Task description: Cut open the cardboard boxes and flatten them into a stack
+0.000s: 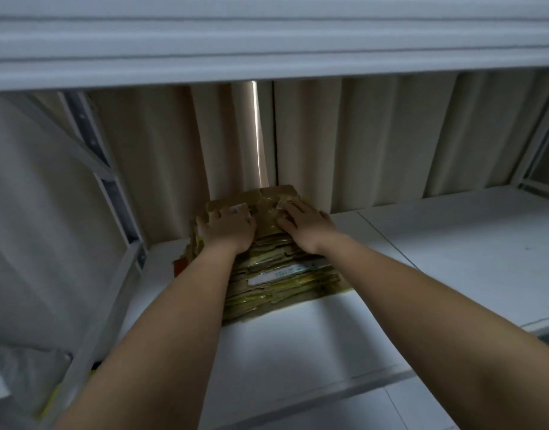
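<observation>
Blurred frame; print on the white labels in the stack of flattened boxes (276,268) unreadable. Stack sits at the back of the white shelf (453,249), against the beige curtain (375,135). Left hand (228,226) and right hand (307,223) both lie palm-down on the top sheet, fingers spread flat, gripping nothing. Forearms hide the stack's left edge. Upper shelf (267,41) overhangs. Something red (180,265) peeks out left, unidentifiable.
</observation>
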